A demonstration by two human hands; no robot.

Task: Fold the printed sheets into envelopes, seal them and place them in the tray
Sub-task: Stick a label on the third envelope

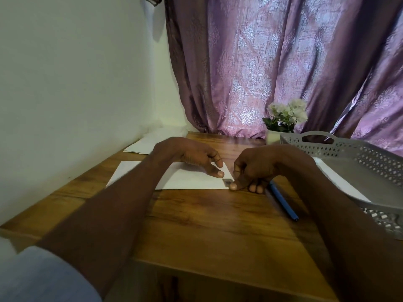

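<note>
Spare sheets [146, 143] lie by the desk's [207, 216] far left corner. Mid-desk, the envelope [185, 178] lies flat under the left hand [192, 156], thumb pressing its right end. The right hand [253, 168] pinches the near right corner beside a small dark print, unreadable. Light, limp paper: best held by corners. A pen [283, 201], then the tray [357, 171] at the right edge.

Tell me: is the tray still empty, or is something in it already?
Not empty. White paper lies flat on the floor of the grey perforated tray; whether it is a sealed envelope, cannot tell.
</note>
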